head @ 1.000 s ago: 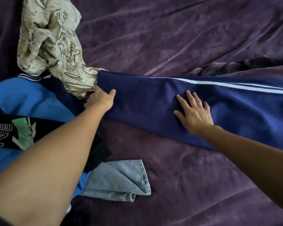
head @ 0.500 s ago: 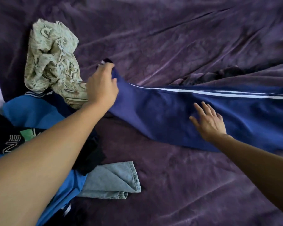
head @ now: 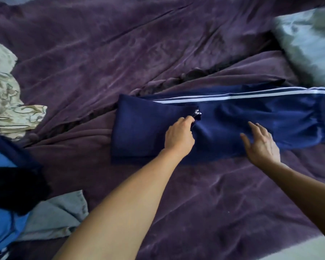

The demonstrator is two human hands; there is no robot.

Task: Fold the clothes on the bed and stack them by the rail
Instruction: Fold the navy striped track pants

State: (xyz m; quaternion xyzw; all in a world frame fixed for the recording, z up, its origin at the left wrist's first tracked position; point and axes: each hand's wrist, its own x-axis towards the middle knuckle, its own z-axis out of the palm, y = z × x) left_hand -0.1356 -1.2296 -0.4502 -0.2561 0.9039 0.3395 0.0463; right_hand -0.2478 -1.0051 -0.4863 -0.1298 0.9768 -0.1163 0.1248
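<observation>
Nearest, two bare forearms reach in from the bottom edge over a purple blanket [head: 204, 212] that covers the bed. At the lower left lies a heap of loose clothes: one grey-blue piece [head: 53, 218], one bright blue piece [head: 0, 222] and one black piece [head: 11, 184] on top of it. Further in, one pair of navy trousers [head: 251, 117] lies flat across the middle of the bed, with two white stripes along its far edge. Its left end is folded over onto itself. The left hand [head: 179, 136] rests on that fold with its fingers curled round the cuff end. The right hand [head: 261, 145] is spread flat over the trousers just beside it, fingers straight, holding nothing. Beyond, one crumpled beige patterned piece [head: 6, 102] lies at the left edge, and one pale pillow [head: 308, 44] sits at the far right.
</observation>
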